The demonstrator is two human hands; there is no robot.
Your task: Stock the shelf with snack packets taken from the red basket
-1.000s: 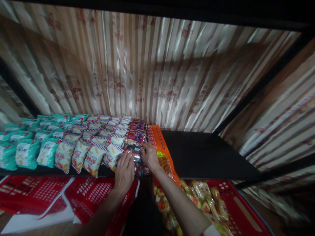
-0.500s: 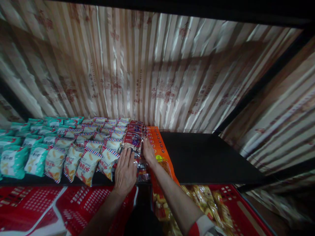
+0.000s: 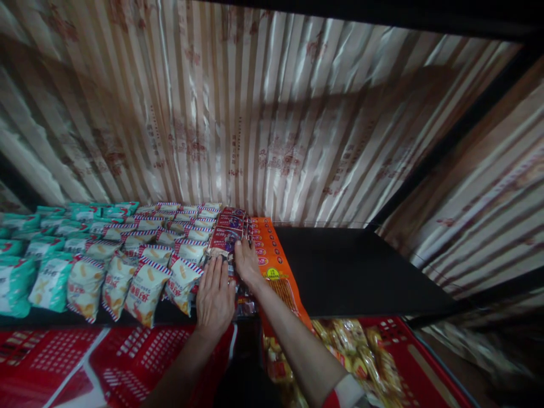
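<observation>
A row of dark red snack packets (image 3: 228, 232) lies on the shelf, running back to the wall. My left hand (image 3: 215, 297) rests flat on the near end of this row, fingers stretched forward and side by side. Against the row's right side is my right hand (image 3: 246, 262), its fingers extended over the packets' edge; the fingertips are partly hidden. Under and between both hands, shiny packets (image 3: 246, 306) show at the shelf front. An orange snack sheet (image 3: 267, 241) lies just right of the row and hangs over the front edge beneath my right forearm.
Cream snack bags (image 3: 147, 286) with striped tops and teal bags (image 3: 51, 277) fill the shelf's left. Black shelf surface (image 3: 348, 272) stretches to the right. Red baskets (image 3: 140, 362) stand below; yellow-wrapped snacks (image 3: 361, 354) lie at lower right. Printed sheeting (image 3: 280, 130) covers the back.
My right hand has shifted left and slightly forward onto the edge of the dark red packets. My left hand stays flat at their near end. The view has shifted slightly.
</observation>
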